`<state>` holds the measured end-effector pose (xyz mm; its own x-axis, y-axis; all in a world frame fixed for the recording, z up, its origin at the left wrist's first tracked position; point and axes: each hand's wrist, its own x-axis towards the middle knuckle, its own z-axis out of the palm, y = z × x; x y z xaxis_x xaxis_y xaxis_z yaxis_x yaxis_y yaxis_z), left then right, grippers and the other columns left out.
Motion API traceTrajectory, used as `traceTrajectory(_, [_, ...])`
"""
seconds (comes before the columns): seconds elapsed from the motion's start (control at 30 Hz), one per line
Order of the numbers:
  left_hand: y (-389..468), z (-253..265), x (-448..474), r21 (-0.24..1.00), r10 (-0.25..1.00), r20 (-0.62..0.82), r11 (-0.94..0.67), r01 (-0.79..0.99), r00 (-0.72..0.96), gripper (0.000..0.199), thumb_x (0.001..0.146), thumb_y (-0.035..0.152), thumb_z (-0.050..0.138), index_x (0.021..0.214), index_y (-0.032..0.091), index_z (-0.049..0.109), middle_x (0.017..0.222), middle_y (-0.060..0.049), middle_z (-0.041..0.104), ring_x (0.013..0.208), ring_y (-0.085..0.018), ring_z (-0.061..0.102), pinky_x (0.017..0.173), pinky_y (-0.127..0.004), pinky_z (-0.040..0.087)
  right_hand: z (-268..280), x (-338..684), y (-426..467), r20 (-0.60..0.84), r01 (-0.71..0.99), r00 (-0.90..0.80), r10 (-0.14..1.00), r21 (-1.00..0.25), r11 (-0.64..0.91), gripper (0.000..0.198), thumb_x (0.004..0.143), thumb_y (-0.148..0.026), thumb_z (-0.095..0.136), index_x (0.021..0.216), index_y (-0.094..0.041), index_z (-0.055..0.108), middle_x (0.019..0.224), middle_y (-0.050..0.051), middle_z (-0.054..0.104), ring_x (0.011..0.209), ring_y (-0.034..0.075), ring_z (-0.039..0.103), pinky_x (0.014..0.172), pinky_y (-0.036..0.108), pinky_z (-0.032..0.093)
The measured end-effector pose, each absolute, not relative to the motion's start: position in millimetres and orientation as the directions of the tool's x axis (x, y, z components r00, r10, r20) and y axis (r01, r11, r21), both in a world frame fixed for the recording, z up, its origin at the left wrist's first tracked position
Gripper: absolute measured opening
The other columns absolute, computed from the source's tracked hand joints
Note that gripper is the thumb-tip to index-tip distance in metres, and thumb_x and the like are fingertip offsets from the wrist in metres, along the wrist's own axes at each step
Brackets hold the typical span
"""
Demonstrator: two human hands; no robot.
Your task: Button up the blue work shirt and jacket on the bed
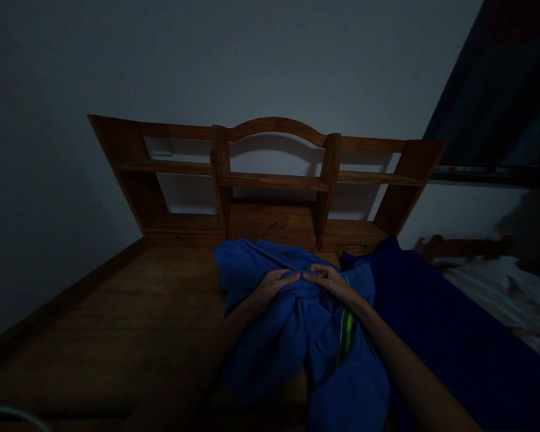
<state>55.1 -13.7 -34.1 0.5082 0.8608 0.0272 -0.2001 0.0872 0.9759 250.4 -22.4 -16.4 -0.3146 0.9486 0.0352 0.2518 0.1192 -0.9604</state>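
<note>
A rumpled blue garment [270, 336] with a bright green and dark stripe lies on the wooden surface, part of it hanging over the near edge. My left hand [275, 282] pinches its cloth near the middle, thumb and fingers pressed together. Close beside it, my right hand [327, 279] pinches the same cloth, and the fingertips of the two hands nearly meet. The fabric bunches in folds beneath both hands. Dim light hides the finer details of the garment, so I cannot tell exactly which part is gripped.
Behind the garment stands a wooden shelf unit [275, 180] with open compartments against the pale wall. A dark blue cloth [436, 318] covers the right side of the wooden surface [117, 324]. Farther right lies whitish bedding [504, 282]. A pale cable-like curve [15, 411] shows at lower left.
</note>
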Motion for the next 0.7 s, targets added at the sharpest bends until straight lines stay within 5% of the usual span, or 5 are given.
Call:
traceTrajectory(0.37, [-10.8, -37.2, 52.5, 0.993, 0.865, 0.026, 0.035, -0.112, 0.501, 0.04, 0.07, 0.043, 0.07, 0.096, 0.012, 0.067, 0.093, -0.006, 0.067, 0.081, -0.018, 0.061, 0.077, -0.028, 0.046, -14.2, 253.1, -26.4, 0.052, 0.183, -0.382, 0.923, -0.974, 0.131, 0.029, 0.073, -0.044, 0.059, 0.065, -0.019, 0.047, 0.053, -0.007, 0.037, 0.046, 0.006, 0.033, 0.044, 0.019, 0.023])
traceTrajectory(0.7, [-11.8, -37.9, 59.3, 0.955, 0.902, 0.207, -0.27, 0.12, 0.378, 0.029, 0.071, 0.037, 0.065, 0.085, 0.012, 0.066, 0.083, -0.003, 0.065, 0.078, -0.017, 0.059, 0.074, -0.024, 0.045, -21.9, 253.4, -22.5, 0.009, 0.247, -0.39, 0.921, -0.962, 0.114, 0.032, 0.068, -0.045, 0.064, 0.062, -0.018, 0.048, 0.048, -0.008, 0.037, 0.041, 0.005, 0.03, 0.04, 0.019, 0.02])
